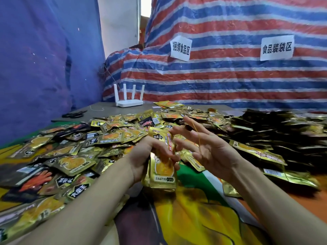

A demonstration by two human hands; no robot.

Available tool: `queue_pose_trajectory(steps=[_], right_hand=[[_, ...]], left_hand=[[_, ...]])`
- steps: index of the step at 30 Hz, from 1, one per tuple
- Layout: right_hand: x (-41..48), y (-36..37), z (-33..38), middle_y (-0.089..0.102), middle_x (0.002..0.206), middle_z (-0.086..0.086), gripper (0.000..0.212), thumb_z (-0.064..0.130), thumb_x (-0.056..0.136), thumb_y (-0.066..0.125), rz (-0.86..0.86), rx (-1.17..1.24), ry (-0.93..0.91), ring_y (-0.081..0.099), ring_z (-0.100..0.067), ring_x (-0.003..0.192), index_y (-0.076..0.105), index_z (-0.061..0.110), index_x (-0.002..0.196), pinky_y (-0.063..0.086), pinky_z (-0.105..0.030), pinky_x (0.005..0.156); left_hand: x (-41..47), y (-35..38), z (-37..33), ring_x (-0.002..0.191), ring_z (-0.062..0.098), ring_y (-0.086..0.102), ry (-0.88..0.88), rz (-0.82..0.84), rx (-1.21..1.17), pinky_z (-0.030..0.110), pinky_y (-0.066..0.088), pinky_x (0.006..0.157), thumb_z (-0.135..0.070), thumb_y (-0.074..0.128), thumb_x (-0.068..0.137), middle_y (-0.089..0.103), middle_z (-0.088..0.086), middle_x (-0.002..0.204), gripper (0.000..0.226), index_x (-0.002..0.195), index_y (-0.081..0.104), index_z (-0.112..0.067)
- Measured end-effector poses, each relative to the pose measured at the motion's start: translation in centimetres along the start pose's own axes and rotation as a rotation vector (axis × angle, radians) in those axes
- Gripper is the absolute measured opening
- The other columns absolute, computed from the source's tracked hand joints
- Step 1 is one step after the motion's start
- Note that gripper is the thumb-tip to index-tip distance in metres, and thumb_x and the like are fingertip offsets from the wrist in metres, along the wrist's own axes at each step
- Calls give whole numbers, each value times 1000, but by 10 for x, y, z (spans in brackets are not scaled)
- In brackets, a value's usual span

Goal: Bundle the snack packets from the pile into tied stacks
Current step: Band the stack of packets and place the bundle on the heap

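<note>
Gripping a small stack [163,174] of gold snack pkts, the left hand [150,156] has fingers & thumb curled round its middle and holds it upright w/ edges squared, prob. so the pkts don't slide apart before tying. Just beside it, the right hand [210,149] is spread wide, palm toward the stack, fingers straight and apart. A thin yellowish rubber band [196,132] runs across them, stretched into a loop, apparently to make an opening big enough to pass over the stack's top end. The right fingertips are at the stack's upper edge, touching or nearly; can't tell which. Step in hand, I'd say: banding this stack, w/ the band not on it yet. Both hands hover above a printed sheet [194,213] at the near table edge, which gives working room in front of the pile [113,137]: loose gold pkts heaped behind and to the left, within easy reach for the next grab. To the right, darker pkts [283,131] lie in a separate heap. Farther back are scissors [74,114], a white router [130,101] and two paper signs [180,48] on a striped tarp [230,80].
</note>
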State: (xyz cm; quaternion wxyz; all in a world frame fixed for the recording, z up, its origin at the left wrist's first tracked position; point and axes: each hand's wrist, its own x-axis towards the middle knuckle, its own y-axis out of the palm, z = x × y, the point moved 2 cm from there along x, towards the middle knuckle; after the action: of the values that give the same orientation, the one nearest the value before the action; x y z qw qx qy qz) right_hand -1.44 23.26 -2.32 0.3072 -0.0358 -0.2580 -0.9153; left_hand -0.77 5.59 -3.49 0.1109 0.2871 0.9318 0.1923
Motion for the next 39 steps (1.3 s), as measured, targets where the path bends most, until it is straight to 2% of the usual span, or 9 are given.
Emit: queue_pose_trajectory(steps=[3, 6, 9, 16, 19, 21, 29, 33, 39], right_hand=[[3, 0, -7, 66, 135, -13, 67, 14, 74, 80, -67, -174, 15, 67, -33, 118, 60, 21, 138, 62, -34, 58], [4, -3, -17, 68, 132, -8, 63, 14, 66, 89, -178, -405, 20, 71, -28, 111, 72, 26, 125, 62, -46, 66], [7, 4, -35, 67, 130, -1, 75, 22, 55, 100, -203, -551, 34, 72, -22, 108, 69, 24, 123, 63, -50, 72], [11, 23, -55, 66, 125, 7, 78, 55, 44, 92, -321, -754, -111, 66, -15, 115, 67, 35, 116, 58, -49, 94], [9, 26, -54, 64, 129, 9, 76, 52, 47, 90, -343, -731, -173, 63, -14, 120, 65, 39, 118, 56, -49, 97], [8, 26, -54, 66, 124, 9, 70, 47, 48, 89, -350, -703, -204, 63, -12, 119, 67, 39, 114, 58, -45, 94], [9, 22, -48, 76, 97, 11, 59, 40, 51, 88, -365, -727, -200, 72, -2, 84, 72, 21, 105, 51, -14, 62], [12, 21, -50, 73, 101, 9, 73, 53, 40, 81, -390, -794, -148, 70, -1, 86, 68, 25, 106, 50, -13, 63], [11, 21, -41, 70, 109, -2, 68, 40, 47, 84, -325, -835, 3, 72, -16, 91, 63, 21, 108, 58, -27, 68]], left_hand=[[5, -11, 3, 61, 30, 62, 56, -372, 137, 33, 54, 60, 9, 59, 55, 65, 20, 79, 41, 95, 63, 4], [8, -17, -2, 57, 26, 61, 390, -726, 46, 32, 53, 51, 18, 58, 71, 66, 19, 91, 55, 115, 63, -15], [6, -15, -7, 51, 16, 66, 655, -856, -93, 36, 56, 55, 10, 67, 84, 67, 9, 79, 48, 107, 62, -32], [6, 1, -2, 80, 27, 70, 703, -831, -225, 39, 57, 66, -22, 71, 94, 69, 19, 114, 28, 114, 55, -31], [10, 3, 1, 68, 22, 70, 598, -783, -340, 32, 57, 58, -30, 67, 96, 67, 13, 107, 32, 122, 51, -21], [13, 4, 5, 80, 31, 69, 517, -756, -336, 40, 58, 70, -36, 64, 97, 68, 16, 107, 38, 129, 53, -19], [18, 6, 9, 76, 27, 65, 491, -709, -340, 39, 53, 71, -36, 61, 98, 66, 9, 85, 45, 135, 52, -12], [20, 4, 8, 53, 16, 69, 519, -702, -357, 33, 56, 58, -31, 59, 100, 66, -5, 53, 17, 114, 53, -23], [20, 3, 9, 55, 18, 70, 550, -715, -302, 38, 60, 58, -27, 61, 99, 69, 0, 57, 13, 111, 55, -24]])
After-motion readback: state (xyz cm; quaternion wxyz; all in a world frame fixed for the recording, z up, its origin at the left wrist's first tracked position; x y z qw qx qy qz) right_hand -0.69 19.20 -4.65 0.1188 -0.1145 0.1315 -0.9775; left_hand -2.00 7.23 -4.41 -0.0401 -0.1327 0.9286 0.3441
